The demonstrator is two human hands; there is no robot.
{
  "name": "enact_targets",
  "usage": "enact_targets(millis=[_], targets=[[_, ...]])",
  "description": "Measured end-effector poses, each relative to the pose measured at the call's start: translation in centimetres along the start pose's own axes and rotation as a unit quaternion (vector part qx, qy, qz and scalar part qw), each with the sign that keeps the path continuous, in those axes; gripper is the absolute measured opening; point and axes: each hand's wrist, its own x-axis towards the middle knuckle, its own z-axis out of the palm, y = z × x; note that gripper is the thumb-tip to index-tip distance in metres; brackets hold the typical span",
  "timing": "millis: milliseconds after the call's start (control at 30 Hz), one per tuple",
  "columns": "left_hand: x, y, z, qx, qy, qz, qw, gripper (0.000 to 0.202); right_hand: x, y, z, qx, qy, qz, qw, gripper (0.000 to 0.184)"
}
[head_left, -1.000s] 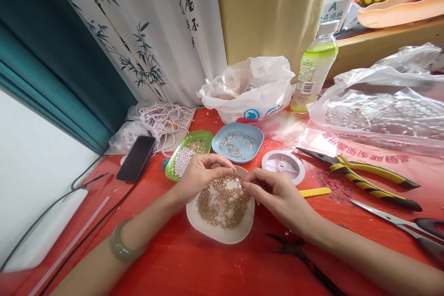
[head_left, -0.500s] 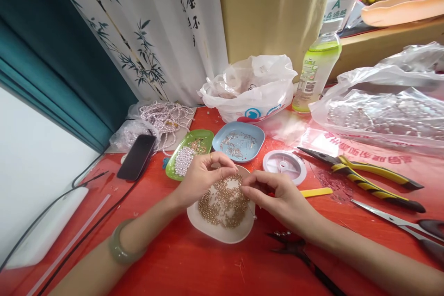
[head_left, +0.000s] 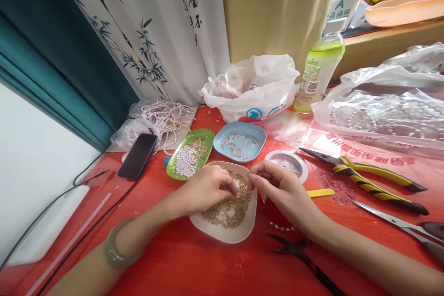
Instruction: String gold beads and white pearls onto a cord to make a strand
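My left hand (head_left: 208,188) reaches over a white dish (head_left: 239,236) of small gold beads (head_left: 227,215). Its fingertips point down among the beads, thumb and fingers drawn together; whatever they pinch is hidden. At the dish's right rim, my right hand (head_left: 279,185) is closed in a pinch, with the thing between its fingertips too fine to make out. A short row of silvery beads (head_left: 282,227) shows just below that hand. Black-handled pliers (head_left: 294,247) lie on the red table under my right wrist.
Behind the dish are a green tray (head_left: 172,173) of pearl and gold beads and a blue tray (head_left: 256,153) of small metal pins. A white spool (head_left: 301,166), yellow-handled pliers (head_left: 378,178) and scissors (head_left: 391,219) lie right. A phone (head_left: 137,156) lies left.
My left hand has lowered from above the dish to the beads, its fingers turning downward. My right hand has shifted slightly right and up, staying pinched. More of the silvery bead row shows.
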Motion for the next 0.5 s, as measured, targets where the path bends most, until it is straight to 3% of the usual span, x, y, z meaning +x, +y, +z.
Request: enact_targets(millis=[200, 500], targets=[[-0.13, 0.56, 0.13, 0.125, 0.000, 0.033, 0.992, 0.015, -0.11, 0.14, -0.08, -0.013, -0.010, 0.000, 1.000, 0.013], [-0.03, 0.65, 0.29, 0.125, 0.004, 0.024, 0.992, 0.010, -0.08, 0.24, 0.01, -0.027, -0.011, -0.008, 1.000, 0.012]])
